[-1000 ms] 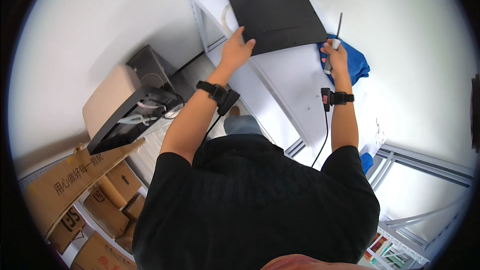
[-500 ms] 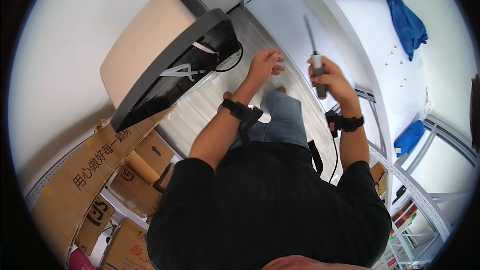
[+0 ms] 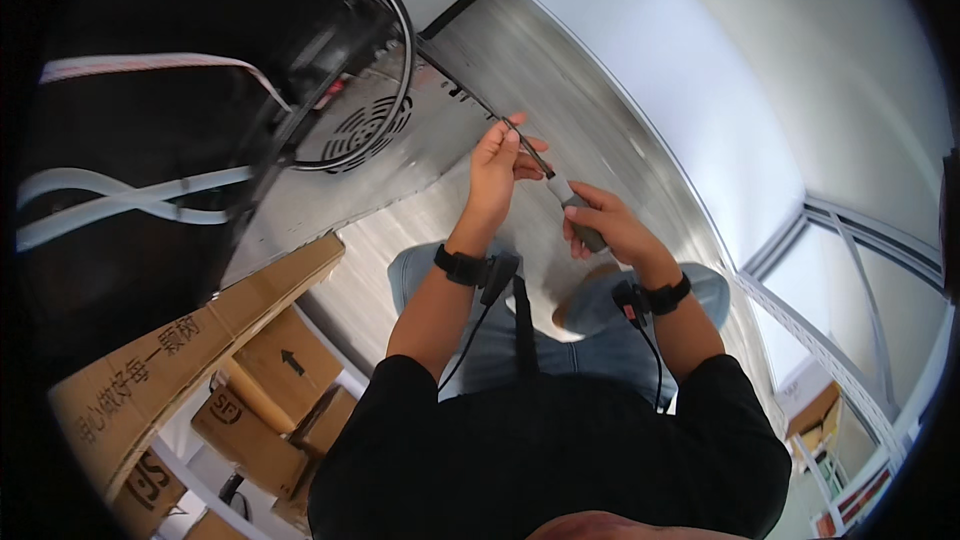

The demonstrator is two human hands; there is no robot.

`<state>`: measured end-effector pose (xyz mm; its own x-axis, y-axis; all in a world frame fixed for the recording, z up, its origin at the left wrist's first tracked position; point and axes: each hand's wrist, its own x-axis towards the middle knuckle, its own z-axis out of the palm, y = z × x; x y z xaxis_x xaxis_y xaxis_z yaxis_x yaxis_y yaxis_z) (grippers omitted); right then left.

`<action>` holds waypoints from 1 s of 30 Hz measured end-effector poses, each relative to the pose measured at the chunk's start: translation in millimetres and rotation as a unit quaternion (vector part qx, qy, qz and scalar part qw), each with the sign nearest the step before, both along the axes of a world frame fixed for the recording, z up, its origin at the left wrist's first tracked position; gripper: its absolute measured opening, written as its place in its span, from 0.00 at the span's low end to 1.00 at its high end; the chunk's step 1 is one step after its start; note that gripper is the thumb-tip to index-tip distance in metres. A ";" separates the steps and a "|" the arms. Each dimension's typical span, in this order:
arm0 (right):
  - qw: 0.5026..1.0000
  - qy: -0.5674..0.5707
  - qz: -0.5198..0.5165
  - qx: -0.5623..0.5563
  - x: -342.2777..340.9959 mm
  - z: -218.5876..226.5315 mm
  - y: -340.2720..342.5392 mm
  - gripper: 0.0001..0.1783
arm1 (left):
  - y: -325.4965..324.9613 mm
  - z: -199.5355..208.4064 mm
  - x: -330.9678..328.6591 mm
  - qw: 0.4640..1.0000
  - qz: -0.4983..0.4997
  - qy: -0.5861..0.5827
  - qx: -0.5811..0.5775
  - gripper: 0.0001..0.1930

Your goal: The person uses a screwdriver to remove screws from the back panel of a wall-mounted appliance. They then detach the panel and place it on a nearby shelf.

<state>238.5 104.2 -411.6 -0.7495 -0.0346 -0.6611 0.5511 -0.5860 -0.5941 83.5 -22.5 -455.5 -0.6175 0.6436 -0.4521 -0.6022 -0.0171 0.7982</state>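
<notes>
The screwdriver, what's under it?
Below the screwdriver I see greyish plank floor. The left hand and right hand grip it at either end, so whatever lies behind those hands is covered and can't be seen.

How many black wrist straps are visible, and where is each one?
2: the left strap, on the wrist of the left hand, touching the screwdriver; the right strap, on the wrist of the right hand, gripping the handle.
</notes>
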 end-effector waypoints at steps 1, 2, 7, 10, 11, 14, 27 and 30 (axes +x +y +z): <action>1.000 -0.002 0.004 -0.005 1.2 -15.3 0.1 0.30 | -1.1 -12.4 -2.1 1.000 -0.002 0.006 -0.001 0.18; 1.000 0.013 0.018 0.001 0.6 -32.0 1.4 0.31 | -1.6 -24.3 -1.4 1.000 0.013 0.011 0.000 0.15; 0.993 0.113 0.042 0.003 2.0 -80.0 5.2 0.30 | -5.6 -45.6 -6.7 0.995 0.061 0.073 -0.024 0.12; 0.986 0.160 0.030 -0.026 2.6 -81.7 8.4 0.29 | -7.6 -22.6 -15.4 0.987 0.071 0.141 -0.015 0.12; 0.982 0.183 0.040 -0.019 3.1 -79.4 8.6 0.30 | -11.1 -16.0 -16.1 0.985 0.083 0.151 -0.012 0.12; 0.968 0.248 0.034 0.021 2.7 -49.7 6.2 0.31 | -12.6 17.8 -16.2 0.978 0.107 0.178 0.009 0.12; 0.888 0.418 -0.037 0.188 -8.2 18.5 -14.9 0.32 | 9.2 110.3 -25.7 0.953 0.120 0.234 0.152 0.18; 0.882 0.431 -0.042 0.187 -9.5 23.5 -16.2 0.32 | 9.6 111.0 -29.1 0.948 0.129 0.229 0.177 0.18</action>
<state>229.0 88.0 -388.2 -0.9683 0.1456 0.2030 -0.2368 -0.2768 -0.9313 54.5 -12.8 -344.5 -0.8541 0.5064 0.1187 -0.1325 -0.4325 0.8919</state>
